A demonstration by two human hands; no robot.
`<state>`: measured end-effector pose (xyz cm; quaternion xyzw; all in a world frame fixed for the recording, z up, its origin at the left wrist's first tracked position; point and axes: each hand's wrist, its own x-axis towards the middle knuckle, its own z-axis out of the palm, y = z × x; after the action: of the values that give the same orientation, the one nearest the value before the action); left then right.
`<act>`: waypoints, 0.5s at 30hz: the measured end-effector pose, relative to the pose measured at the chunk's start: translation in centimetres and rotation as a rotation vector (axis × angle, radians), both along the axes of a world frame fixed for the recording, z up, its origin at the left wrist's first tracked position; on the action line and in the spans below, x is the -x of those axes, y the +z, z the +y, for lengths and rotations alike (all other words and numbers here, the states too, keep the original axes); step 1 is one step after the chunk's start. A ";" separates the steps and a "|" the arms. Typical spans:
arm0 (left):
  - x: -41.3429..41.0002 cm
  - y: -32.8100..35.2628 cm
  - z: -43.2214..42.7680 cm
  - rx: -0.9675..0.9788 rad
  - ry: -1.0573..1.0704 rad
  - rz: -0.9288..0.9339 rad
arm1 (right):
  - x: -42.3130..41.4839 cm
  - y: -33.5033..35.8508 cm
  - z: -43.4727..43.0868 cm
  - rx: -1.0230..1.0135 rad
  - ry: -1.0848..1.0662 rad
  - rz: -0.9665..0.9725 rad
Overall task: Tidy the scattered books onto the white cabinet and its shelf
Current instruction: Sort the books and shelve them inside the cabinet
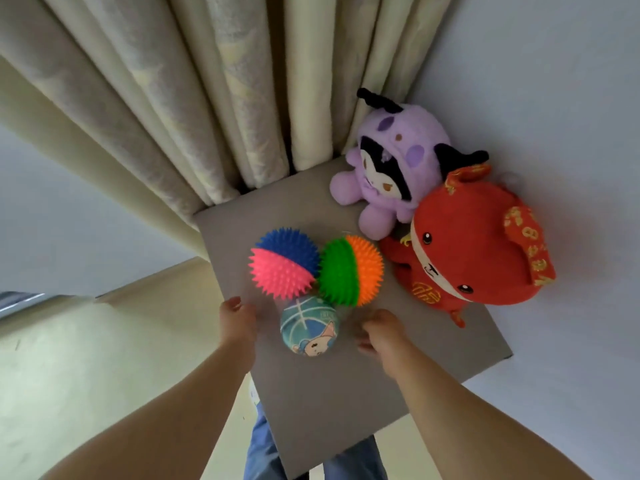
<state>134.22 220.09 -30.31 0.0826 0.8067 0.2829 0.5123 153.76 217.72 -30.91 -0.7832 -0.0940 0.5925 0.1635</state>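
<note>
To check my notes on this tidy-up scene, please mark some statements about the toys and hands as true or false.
1. The pink-and-blue spiky ball touches the green-and-orange spiky ball. True.
2. The purple plush lies on the floor. False: it sits on the cabinet top, by the curtain.
3. The cartoon ball lies between the left hand and the right hand. True.
4. A book lies on the cabinet top. False: no book shows.

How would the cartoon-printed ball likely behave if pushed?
The cartoon ball, round and smooth on the flat cabinet top, would probably roll easily. The green-orange spiky ball behind would likely stop it; toward the front edge it might fall.
</note>
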 end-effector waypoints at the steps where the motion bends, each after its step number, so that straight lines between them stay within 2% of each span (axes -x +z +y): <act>1: -0.3 -0.1 -0.2 0.074 -0.073 -0.086 | 0.2 -0.1 -0.1 -0.007 -0.023 0.028; 2: -0.5 -0.1 -0.5 0.126 -0.142 -0.149 | 0.3 -0.1 -0.2 -0.031 -0.039 0.033; 4: -1.0 0.0 -0.9 0.112 -0.145 -0.145 | 0.3 -0.2 -0.5 -0.101 -0.047 0.007; 9: -0.6 2.1 -2.9 -0.012 0.006 -0.109 | 0.4 2.2 -0.8 -0.240 0.059 0.055; 15: 2.5 8.3 -6.7 -0.162 0.243 -0.110 | 4.0 8.3 0.5 -0.351 0.291 0.167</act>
<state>131.68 213.41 -22.05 0.0098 0.7560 0.4110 0.5094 149.78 218.17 -22.63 -0.6691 -0.2936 0.6472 0.2171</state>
